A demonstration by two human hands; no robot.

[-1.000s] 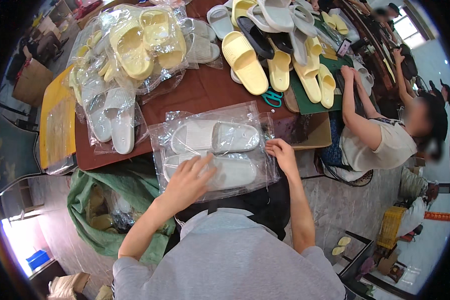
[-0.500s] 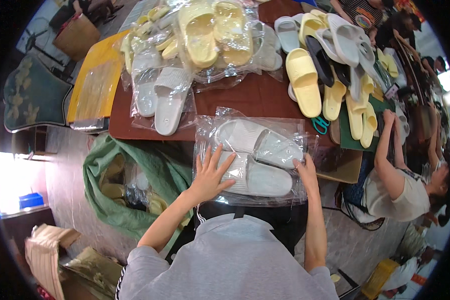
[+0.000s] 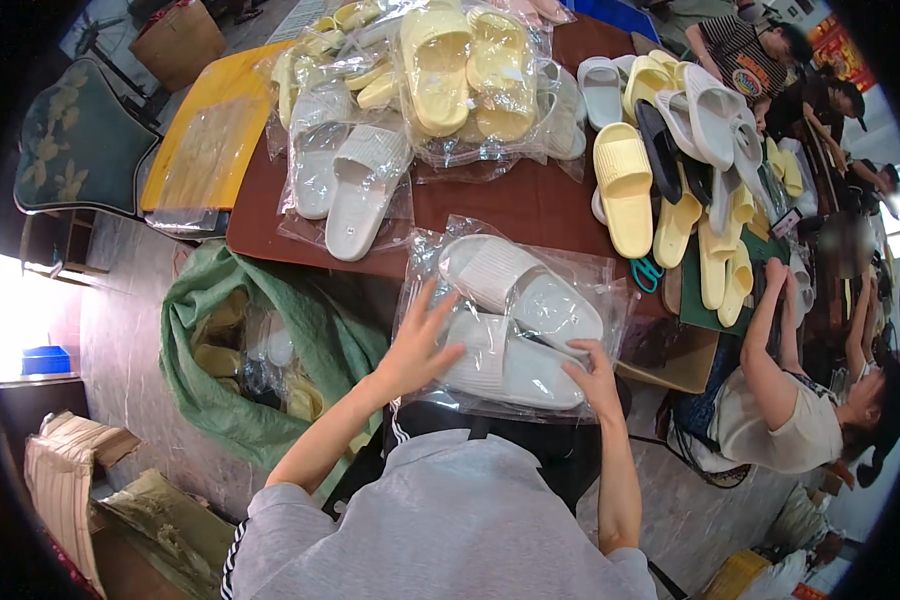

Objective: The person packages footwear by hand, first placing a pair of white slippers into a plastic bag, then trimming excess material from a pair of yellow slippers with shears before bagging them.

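A pair of light grey slippers lies in a clear plastic bag across my lap and the near table edge. The two slippers lie one above the other, ribbed straps to the left, heels to the right. My left hand is open over the strap end, fingers spread; whether it touches the film I cannot tell. At the heel end my right hand grips the bagged slippers, its thumb and forefinger bent over their edge.
Bagged yellow slippers and bagged grey slippers cover the brown table. Loose slippers pile at the right, beside teal scissors. A green sack holding slippers stands lower left. A co-worker sits to the right.
My left hand has lifted a little off the bag. The right hand has shifted left from the bag's edge onto the slippers' heels. The whole view has swung slightly.
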